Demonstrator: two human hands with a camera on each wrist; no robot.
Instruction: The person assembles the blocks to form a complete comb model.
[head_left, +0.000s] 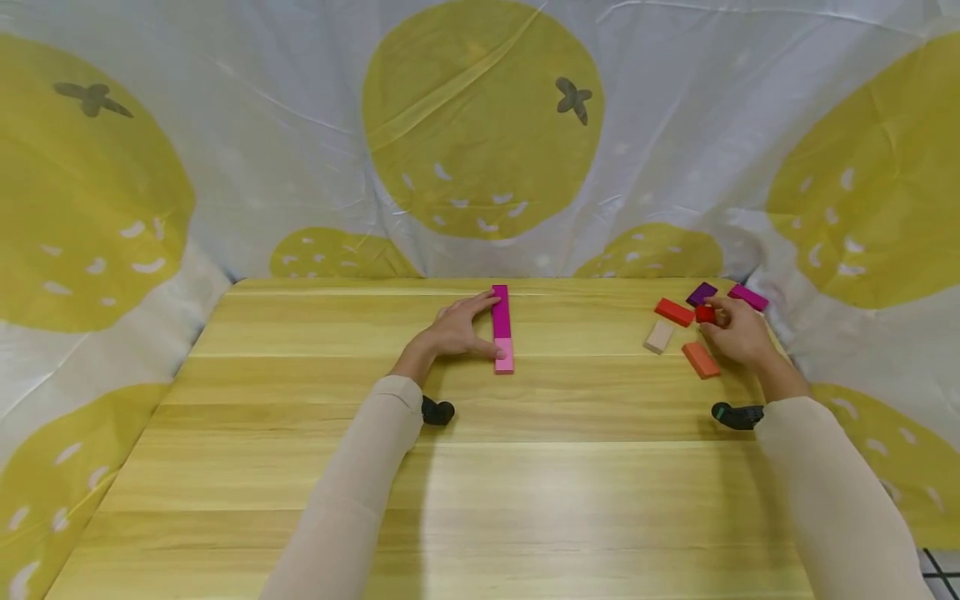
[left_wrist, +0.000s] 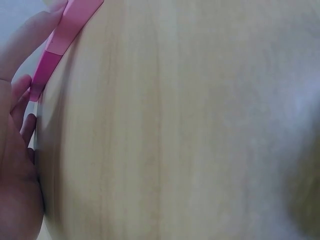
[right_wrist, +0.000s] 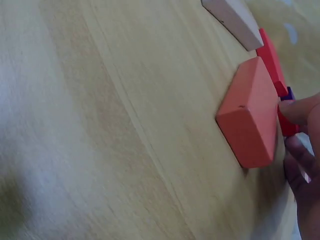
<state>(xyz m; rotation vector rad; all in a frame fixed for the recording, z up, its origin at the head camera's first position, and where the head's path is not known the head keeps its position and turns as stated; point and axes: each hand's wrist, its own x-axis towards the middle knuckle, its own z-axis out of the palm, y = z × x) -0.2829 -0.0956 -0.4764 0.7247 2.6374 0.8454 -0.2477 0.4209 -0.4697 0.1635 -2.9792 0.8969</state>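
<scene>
My left hand reaches across a straight row made of a magenta block and a light pink block. Its thumb touches the pink block, and its extended fingers rest at the far end of the magenta one. In the left wrist view the pink block and magenta block lie end to end. At the right, my right hand pinches a small red block between thumb and fingers. The right wrist view shows that red block partly covered by the thumb.
Around the right hand lie another red block, a beige block, an orange block, a dark purple block and a magenta block. A patterned cloth hangs behind the wooden table.
</scene>
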